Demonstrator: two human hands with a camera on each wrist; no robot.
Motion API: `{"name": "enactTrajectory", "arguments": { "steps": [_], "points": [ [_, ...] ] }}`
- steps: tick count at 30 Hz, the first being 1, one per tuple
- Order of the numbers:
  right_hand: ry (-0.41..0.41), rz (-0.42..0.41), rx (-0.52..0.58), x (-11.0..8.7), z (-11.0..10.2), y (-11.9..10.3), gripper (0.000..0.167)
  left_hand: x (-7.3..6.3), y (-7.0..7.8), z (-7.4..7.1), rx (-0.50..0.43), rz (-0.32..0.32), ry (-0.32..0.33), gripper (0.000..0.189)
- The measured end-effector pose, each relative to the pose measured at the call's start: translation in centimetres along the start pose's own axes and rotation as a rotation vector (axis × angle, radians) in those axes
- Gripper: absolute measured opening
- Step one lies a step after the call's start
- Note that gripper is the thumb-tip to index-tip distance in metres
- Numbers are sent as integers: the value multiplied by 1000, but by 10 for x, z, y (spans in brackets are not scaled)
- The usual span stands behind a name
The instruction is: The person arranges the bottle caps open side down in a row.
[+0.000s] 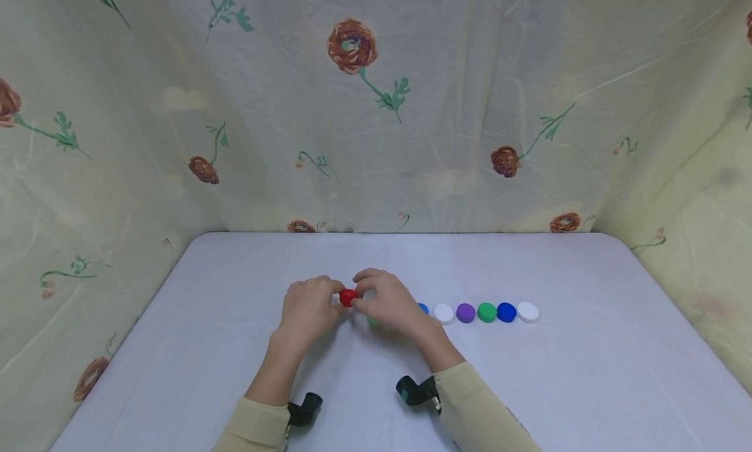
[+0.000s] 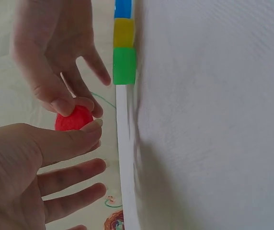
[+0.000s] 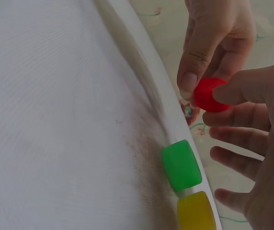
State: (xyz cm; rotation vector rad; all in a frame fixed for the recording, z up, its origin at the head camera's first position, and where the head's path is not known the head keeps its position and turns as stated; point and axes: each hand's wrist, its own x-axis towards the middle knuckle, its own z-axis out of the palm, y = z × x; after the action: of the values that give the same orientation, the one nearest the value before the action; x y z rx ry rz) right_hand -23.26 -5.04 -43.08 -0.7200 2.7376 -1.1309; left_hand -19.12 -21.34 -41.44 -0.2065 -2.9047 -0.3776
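A small round red cap (image 1: 348, 298) is held between both hands over the middle of the table. My left hand (image 1: 307, 308) pinches its left side with thumb and fingertip. From the other side, the right hand (image 1: 390, 302) grips the same red cap (image 3: 208, 95) between thumb and forefinger, its other fingers spread. Just to the right of the hold stands a green cap (image 2: 124, 66), followed by a yellow cap (image 2: 124, 32) and a blue one (image 2: 123, 8). In the head view my right hand covers most of these three.
The row goes on rightward with a white cap (image 1: 444, 313), a purple cap (image 1: 466, 313), another green cap (image 1: 487, 312), a dark blue cap (image 1: 506, 312) and a white end cap (image 1: 528, 312). A white cloth covers the table (image 1: 587, 373); a flowered curtain (image 1: 264, 99) hangs behind.
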Motion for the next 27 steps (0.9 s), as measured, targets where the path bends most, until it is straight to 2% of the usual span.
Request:
{"name": "enactTrajectory", "arguments": {
  "steps": [9,16,22,27],
  "points": [
    [1,62,121,3,0,4,18,0,3,2,31,8,60,31],
    [-22,53,154,3,-1,4,22,1,4,3,34,9,60,33],
    [-67,21,79,4,1,8,16,-1,3,3,48,31,55,24],
    [-52,-32,-61,3,1,7,16,-2,3,2,46,22,27,25]
  ]
}}
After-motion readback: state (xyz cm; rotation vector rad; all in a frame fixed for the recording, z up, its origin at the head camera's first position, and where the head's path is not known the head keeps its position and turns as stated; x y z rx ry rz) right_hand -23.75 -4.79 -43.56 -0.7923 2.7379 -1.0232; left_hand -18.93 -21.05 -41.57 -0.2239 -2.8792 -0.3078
